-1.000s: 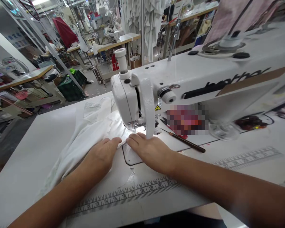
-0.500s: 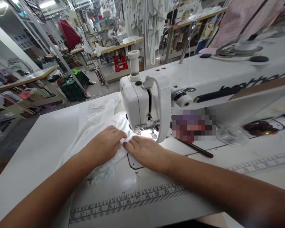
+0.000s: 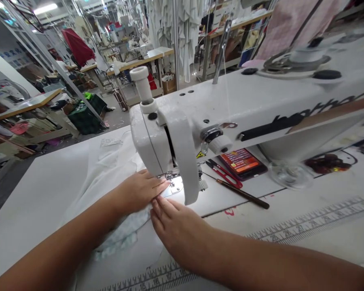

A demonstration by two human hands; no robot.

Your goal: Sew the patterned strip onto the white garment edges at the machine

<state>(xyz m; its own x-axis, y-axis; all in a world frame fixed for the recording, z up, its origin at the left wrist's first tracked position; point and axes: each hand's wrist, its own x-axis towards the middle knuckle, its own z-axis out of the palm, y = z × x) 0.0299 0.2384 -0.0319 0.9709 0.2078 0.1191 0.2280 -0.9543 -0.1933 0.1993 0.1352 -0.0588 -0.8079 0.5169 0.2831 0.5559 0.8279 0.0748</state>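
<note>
A: Where is the white fabric (image 3: 109,173)?
B: Under the left hand (image 3: 141,189), spreading past it across the tabletop (image 3: 45,182). A pale patterned edge shows on the near side of that wrist.
A: How are the 2 hands set?
B: The left lies palm down, fingers nearly straight and close together. The right hand (image 3: 182,230) is loosely bent, its fingertips meeting the left's at the cloth. I can't tell whether either pinches any of it.
A: And the sewing machine (image 3: 153,137)?
B: Just ahead of both, its lit presser foot (image 3: 172,184) right beside the left fingertips.
A: What's beyond the right hand?
B: 3 things: red snips (image 3: 237,184), a phone (image 3: 242,162) and a brown-handled tool (image 3: 244,194). A printed ruler (image 3: 309,221) passes under the right forearm.
</note>
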